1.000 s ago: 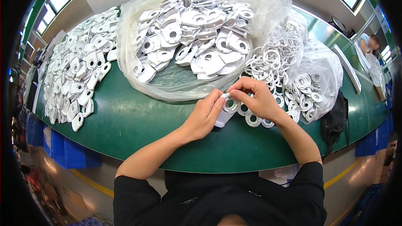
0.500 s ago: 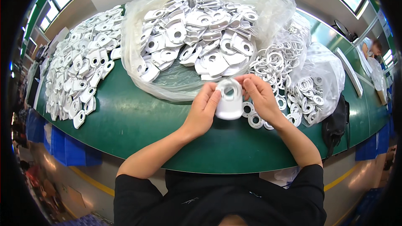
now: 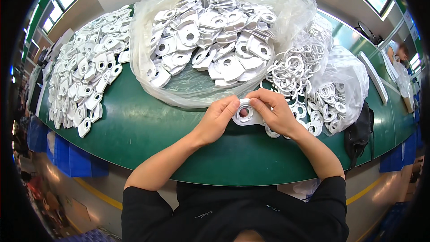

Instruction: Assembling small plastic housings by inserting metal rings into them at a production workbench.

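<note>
Between my two hands is a white plastic part point(image 3: 254, 118) with a rounded end and a round hole, through which a fingertip shows. My left hand point(image 3: 216, 120) pinches its rounded edge with thumb and fingers. On the other side, my right hand point(image 3: 278, 115) grips it, the thumb pressing near the rim of the hole. Whether a separate ring sits around that hole I cannot tell. Loose white rings point(image 3: 271, 131) lie on the green table just under my right hand.
A clear plastic bag point(image 3: 148, 80) full of similar white parts lies open ahead. More such parts form a heap point(image 3: 85, 76) at the left. At the right are a pile of white rings point(image 3: 291, 69), a bag of rings point(image 3: 345, 71) and a black pouch point(image 3: 359, 130) on the green table point(image 3: 179, 125).
The white part has turned from upright to sideways, its rounded end now toward my left hand. Both hands have come slightly nearer to me, and my right hand now grips the part.
</note>
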`<state>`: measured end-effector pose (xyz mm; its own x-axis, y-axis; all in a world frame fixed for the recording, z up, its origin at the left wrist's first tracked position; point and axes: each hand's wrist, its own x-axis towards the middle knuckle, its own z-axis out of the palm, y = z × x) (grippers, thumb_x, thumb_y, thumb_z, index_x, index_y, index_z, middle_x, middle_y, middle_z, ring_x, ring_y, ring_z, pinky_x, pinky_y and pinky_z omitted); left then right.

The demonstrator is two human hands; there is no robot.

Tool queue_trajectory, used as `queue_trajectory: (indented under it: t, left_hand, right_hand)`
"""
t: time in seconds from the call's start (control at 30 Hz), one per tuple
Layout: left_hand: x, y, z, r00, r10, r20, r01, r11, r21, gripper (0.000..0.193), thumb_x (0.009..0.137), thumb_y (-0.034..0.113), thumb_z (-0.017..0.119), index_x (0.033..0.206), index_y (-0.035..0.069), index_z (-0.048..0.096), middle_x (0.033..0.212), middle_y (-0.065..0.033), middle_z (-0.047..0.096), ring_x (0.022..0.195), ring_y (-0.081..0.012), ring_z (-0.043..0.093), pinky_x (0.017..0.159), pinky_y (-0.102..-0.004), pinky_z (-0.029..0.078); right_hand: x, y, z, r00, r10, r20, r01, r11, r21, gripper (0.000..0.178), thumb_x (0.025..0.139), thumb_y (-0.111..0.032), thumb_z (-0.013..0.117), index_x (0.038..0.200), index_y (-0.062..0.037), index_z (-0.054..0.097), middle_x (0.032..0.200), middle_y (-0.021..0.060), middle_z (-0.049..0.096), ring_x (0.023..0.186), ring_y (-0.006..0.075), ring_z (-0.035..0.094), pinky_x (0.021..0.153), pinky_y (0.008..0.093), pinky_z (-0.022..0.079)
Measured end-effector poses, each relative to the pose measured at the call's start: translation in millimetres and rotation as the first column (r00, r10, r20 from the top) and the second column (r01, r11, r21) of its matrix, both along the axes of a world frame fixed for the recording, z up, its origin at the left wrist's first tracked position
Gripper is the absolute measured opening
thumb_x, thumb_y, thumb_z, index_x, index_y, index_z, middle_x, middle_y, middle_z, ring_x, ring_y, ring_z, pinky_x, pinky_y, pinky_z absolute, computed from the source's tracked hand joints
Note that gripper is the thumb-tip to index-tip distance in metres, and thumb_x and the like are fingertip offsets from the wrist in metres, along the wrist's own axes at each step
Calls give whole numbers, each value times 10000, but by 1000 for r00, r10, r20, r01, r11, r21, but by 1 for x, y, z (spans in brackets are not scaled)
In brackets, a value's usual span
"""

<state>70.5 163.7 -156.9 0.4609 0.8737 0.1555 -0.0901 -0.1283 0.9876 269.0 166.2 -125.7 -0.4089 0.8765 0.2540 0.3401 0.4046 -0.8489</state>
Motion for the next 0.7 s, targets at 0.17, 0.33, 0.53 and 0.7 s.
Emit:
queue_trajectory:
  t: [0.17, 0.33, 0.53, 0.7]
  left_hand:
    - [2, -4, 7, 920, 216, -328, -126, 954, 273, 313, 981, 226, 453, 792, 13, 583, 603, -109, 540, 554, -227, 523, 549, -340, 387]
    - [1, -1, 4, 904, 251, -345, -131, 933, 335, 308, 968, 212, 470, 781, -5, 582, 576, -137, 517, 522, -268, 514, 526, -357, 379]
    - [4, 0, 0, 970, 243, -27, -242, 970, 24, 249, 954, 229, 514, 1043, -3, 513, 721, -148, 577, 600, -223, 552, 581, -327, 423]
    - [19, -13, -9, 973, 213, -84, -193, 960, 204, 335, 910, 200, 580, 1120, -11, 425, 803, -181, 613, 676, -320, 603, 621, -385, 462]
  right_hand:
    - [-1, -1, -4, 998, -17, 59, 13, 997, 75, 170, 903, -130, 576, 949, 22, 634, 810, 120, 655, 706, 197, 618, 668, 278, 472]
    - [-1, -6, -3, 994, -32, 103, 26, 998, 58, 178, 902, -140, 584, 943, 23, 641, 790, 112, 665, 701, 173, 625, 672, 272, 478]
    - [-3, -2, -3, 996, 34, -87, -55, 967, -250, 164, 932, -122, 566, 993, 22, 612, 841, 33, 654, 756, 66, 588, 670, 225, 461]
    - [-3, 4, -10, 842, -169, -512, -17, 941, -339, 95, 953, -130, 553, 986, -41, 563, 878, -19, 596, 807, 36, 540, 734, 188, 410]
